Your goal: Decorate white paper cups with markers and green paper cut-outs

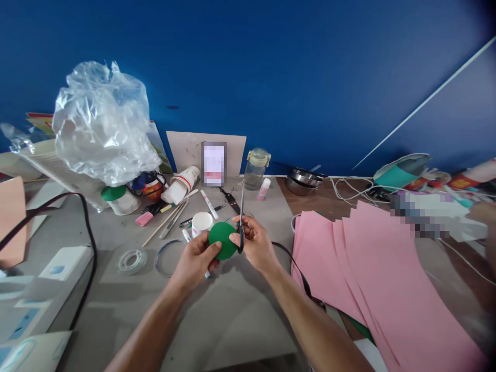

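Observation:
A round green paper disc (222, 241) is pinched at its left edge by my left hand (199, 254), thumb on its face. My right hand (254, 243) is closed around the black handles of a pair of scissors (242, 217), whose blades point up and away from me. The right thumb also presses on the disc's right edge. Just beyond the disc stands a white paper cup (202, 224), partly hidden by it. Some fingers of both hands are out of sight behind the disc and the scissors.
Pink paper sheets (372, 258) lie to the right. A tape roll (132, 261), brushes (170, 223) and a green-topped cup (119, 199) are on the left. Behind stand a phone (214, 163), a glass jar (256, 170) and a glue bottle (264, 189). A black cable (92, 248) crosses the left side.

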{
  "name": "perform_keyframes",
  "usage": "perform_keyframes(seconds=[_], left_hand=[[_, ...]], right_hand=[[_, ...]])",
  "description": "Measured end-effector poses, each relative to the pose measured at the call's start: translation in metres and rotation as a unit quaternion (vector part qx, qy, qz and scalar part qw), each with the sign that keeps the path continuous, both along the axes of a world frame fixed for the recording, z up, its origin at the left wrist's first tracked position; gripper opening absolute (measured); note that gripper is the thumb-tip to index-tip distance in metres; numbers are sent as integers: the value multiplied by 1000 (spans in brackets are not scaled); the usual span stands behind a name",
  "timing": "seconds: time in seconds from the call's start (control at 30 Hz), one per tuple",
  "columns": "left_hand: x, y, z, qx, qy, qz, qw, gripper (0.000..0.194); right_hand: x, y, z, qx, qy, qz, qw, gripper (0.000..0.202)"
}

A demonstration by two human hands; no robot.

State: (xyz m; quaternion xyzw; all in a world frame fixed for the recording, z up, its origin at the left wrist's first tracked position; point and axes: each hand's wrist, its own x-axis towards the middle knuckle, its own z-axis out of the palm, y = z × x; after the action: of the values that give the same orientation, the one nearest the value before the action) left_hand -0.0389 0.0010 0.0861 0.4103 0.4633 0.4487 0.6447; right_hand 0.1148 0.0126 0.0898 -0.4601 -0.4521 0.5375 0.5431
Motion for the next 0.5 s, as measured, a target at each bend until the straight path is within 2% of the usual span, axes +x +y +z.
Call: perform_keyframes(seconds=[0.1, 0.17, 0.23, 0.37, 0.5], left_hand=[[-10, 8, 2, 14, -12, 85, 996, 30], [-17, 12, 5, 38, -40, 159, 986, 27], [-23, 15, 6, 67, -59, 202, 975, 24], [-29, 19, 4, 105, -54, 240, 964, 19], [-27, 19, 1, 105, -26, 237, 965, 20]], right_hand=[[-1, -5, 3, -2, 0, 24, 1000, 39], [-3, -11, 5, -16, -12, 75, 997, 38], [-7, -16, 5, -37, -38, 125, 991, 38], [-16, -23, 3, -70, -85, 165, 980, 38], [-25, -26, 1, -96, -73, 194, 973, 37]])
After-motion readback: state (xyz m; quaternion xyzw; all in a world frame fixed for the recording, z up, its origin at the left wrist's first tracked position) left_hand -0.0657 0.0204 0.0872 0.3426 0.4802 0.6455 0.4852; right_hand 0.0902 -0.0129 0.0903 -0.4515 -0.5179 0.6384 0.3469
